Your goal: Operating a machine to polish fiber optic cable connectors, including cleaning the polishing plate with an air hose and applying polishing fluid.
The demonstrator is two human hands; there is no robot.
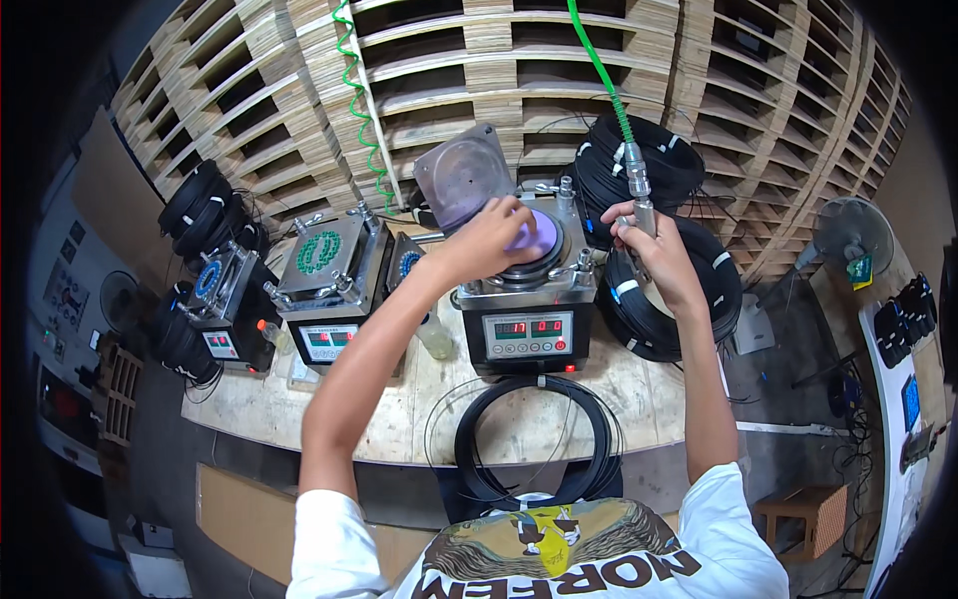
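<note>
In front of me stands a polishing machine (527,319) with red digits on its front panel. Its round platen bears a purple disc (542,232). My left hand (489,240) reaches over the disc, its bent fingers on it; the fingertips are partly hidden. A square metal plate (462,175) with a round recess leans up behind that hand. My right hand (651,250) is wrapped round a metal air blow gun (639,185), held upright to the right of the platen. A green air hose (604,75) runs up from the gun.
Coils of black cable (674,290) lie right of the machine. One black cable coil (534,439) hangs over the table's near edge. Left are two more machines, one topped by a plate with green connectors (319,253), and a small bottle (435,337). Wooden pallets (439,60) stand behind.
</note>
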